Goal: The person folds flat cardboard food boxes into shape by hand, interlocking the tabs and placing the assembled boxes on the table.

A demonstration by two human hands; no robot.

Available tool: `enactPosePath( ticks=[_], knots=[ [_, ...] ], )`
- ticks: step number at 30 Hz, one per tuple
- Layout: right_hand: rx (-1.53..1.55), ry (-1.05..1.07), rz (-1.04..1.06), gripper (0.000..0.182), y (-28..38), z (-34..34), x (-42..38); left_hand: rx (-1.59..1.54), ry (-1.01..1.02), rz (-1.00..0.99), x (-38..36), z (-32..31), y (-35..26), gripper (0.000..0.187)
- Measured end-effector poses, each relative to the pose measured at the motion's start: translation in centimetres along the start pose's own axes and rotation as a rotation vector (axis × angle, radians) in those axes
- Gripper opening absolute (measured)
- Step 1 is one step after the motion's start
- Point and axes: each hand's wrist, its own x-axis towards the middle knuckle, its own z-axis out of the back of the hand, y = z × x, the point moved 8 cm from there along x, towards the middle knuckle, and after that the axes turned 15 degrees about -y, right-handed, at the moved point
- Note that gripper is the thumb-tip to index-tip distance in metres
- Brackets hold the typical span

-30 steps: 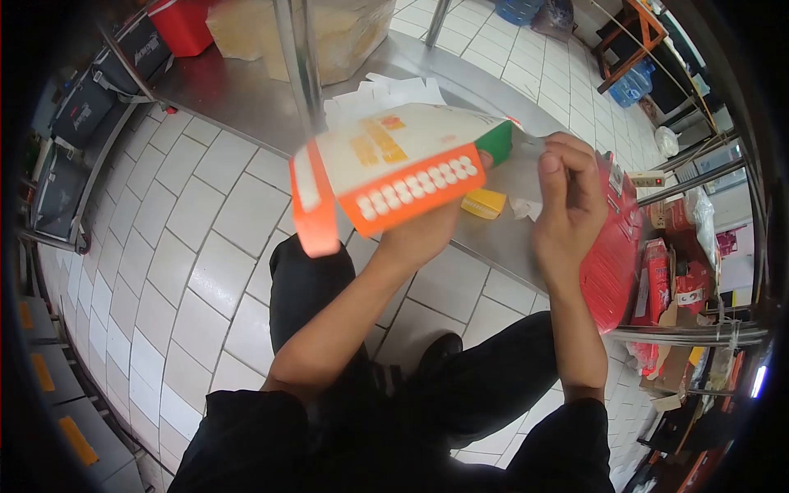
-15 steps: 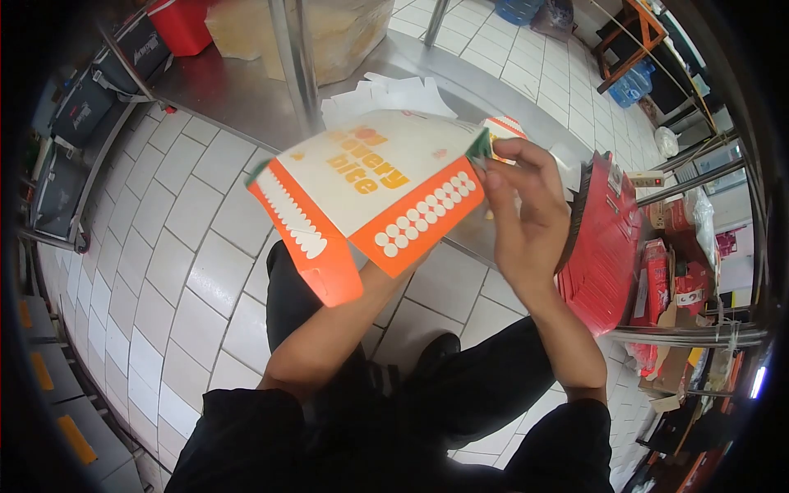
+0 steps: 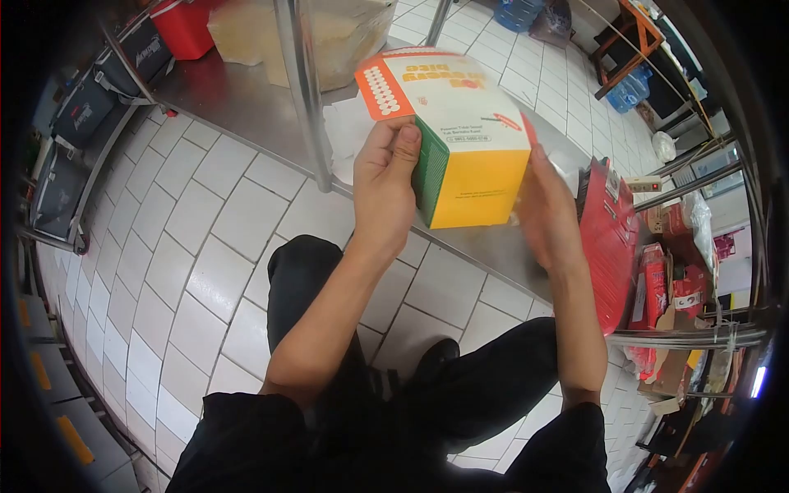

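A cardboard food box (image 3: 481,177) with a cream face, a yellow side, a green side and orange flaps is held up between both hands, above the steel shelf. My left hand (image 3: 390,177) grips its green left side, with the thumb on the edge near the orange flap. At the box's right edge is my right hand (image 3: 549,209), slightly blurred, its fingers closed on the side and partly hidden behind it. White cut cardboard (image 3: 341,135) lies on the steel shelf behind the box.
The steel shelf (image 3: 246,103) has a metal post (image 3: 300,90) and a large wrapped bundle (image 3: 329,41). A red stack (image 3: 608,246) stands at the right, near shelves with red packages. Grey cases (image 3: 78,111) and a red box (image 3: 185,29) are at the upper left.
The box has been turned, so its yellow and green sides now face me. My left hand has come out from beneath it to its left side, and my right hand has moved slightly lower.
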Motion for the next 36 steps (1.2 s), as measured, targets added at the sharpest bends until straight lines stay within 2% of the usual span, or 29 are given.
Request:
enactPosePath(
  ticks=[1, 3, 5, 6, 8, 9, 11, 12, 14, 16, 18, 19, 21, 22, 23, 24, 26, 27, 28, 29, 30, 32, 36],
  knots=[
    [0.0, 0.002, 0.001, 0.048, 0.0, 0.0, 0.0, -0.016, 0.008, -0.025, 0.2, -0.1, -0.3, 0.029],
    [0.21, 0.147, -0.069, 0.05, -0.1, -1.4, -0.8, -0.027, 0.012, -0.044, 0.5, 0.3, -1.0, 0.029],
    [0.257, 0.135, -0.051, 0.047, 1.0, -1.7, -1.1, 0.265, 0.03, 0.021, 0.9, 0.7, -0.9, 0.034],
    [0.306, 0.123, -0.027, 0.044, 1.5, -1.8, -1.1, 0.265, 0.03, 0.022, 0.8, 0.6, -0.6, 0.034],
    [0.364, 0.074, 0.008, 0.04, 1.2, -1.9, -0.8, 0.487, -0.205, -0.282, 0.8, 1.8, -2.2, 0.04],
    [0.425, 0.021, 0.041, 0.036, 1.1, -1.5, -0.6, 0.491, -0.2, -0.282, 0.9, 1.9, -2.2, 0.04],
    [0.449, 0.006, 0.042, 0.032, 0.4, -0.9, -0.2, 0.551, -0.107, -0.652, 0.0, 0.7, -4.5, 0.046],
    [0.467, -0.005, 0.045, 0.027, 0.2, -0.6, -0.1, 0.55, -0.102, -0.651, -0.3, 0.3, -4.8, 0.046],
    [0.432, 0.026, 0.049, 0.03, 0.1, -0.6, -0.3, 0.743, 0.424, -0.966, -3.9, -4.4, -5.2, 0.057],
    [0.394, 0.068, 0.045, 0.032, -0.2, -1.1, -0.7, 0.832, 0.496, -0.972, -4.5, -5.0, -3.1, 0.06],
    [0.119, -0.111, 0.195, 0.028, 0.4, -0.2, -0.8, 0.921, 0.569, -0.98, -4.7, -5.2, -1.9, 0.065],
    [0.119, -0.112, 0.195, 0.028, 0.6, 0.0, -0.7, 0.897, 0.612, -0.934, -4.7, -5.2, -1.6, 0.067],
    [-0.241, -0.261, 0.555, 0.027, 3.6, 1.6, -1.0, 0.867, 0.663, -0.888, -4.8, -5.4, -1.2, 0.07],
    [-0.285, -0.361, 0.538, 0.026, 3.5, 3.2, -0.4, 0.816, 0.735, -0.801, -5.1, -5.4, -0.7, 0.072],
    [-0.287, -0.358, 0.537, 0.026, 3.5, 3.2, -0.3, 0.766, 0.801, -0.712, -5.3, -5.4, -0.3, 0.073],
    [-0.229, -0.341, 0.534, 0.024, 3.5, 3.0, -0.4, 0.768, 0.795, -0.71, -5.4, -5.3, -0.1, 0.073],
    [-0.171, -0.321, 0.527, 0.023, 3.0, 2.5, -0.5, 0.677, 0.635, -0.624, -4.7, -4.8, -0.2, 0.059],
    [-0.026, -0.265, 0.439, 0.022, 2.0, 1.8, -0.5, 0.677, 0.634, -0.623, -5.0, -5.1, 0.2, 0.059],
    [0.117, -0.21, 0.35, 0.02, 1.1, 1.2, -0.5, 0.493, 0.46, -0.5, -4.2, -4.6, 0.0, 0.045],
    [0.116, -0.21, 0.352, 0.02, 0.8, 0.9, -0.6, 0.31, 0.287, -0.376, -3.5, -3.6, 0.1, 0.031],
    [0.155, -0.144, 0.338, 0.019, 0.6, 0.1, -0.7, 0.31, 0.287, -0.377, -3.7, -3.8, 0.2, 0.031],
    [0.238, -0.029, 0.291, 0.02, 0.5, -1.1, -1.2, 0.2, 0.211, -0.297, -3.6, -3.1, 0.4, 0.017],
    [0.227, -0.007, 0.287, 0.02, 0.4, -1.0, -1.0, 0.194, 0.129, -0.233, -3.3, -2.6, 0.3, 0.015]
  ],
)
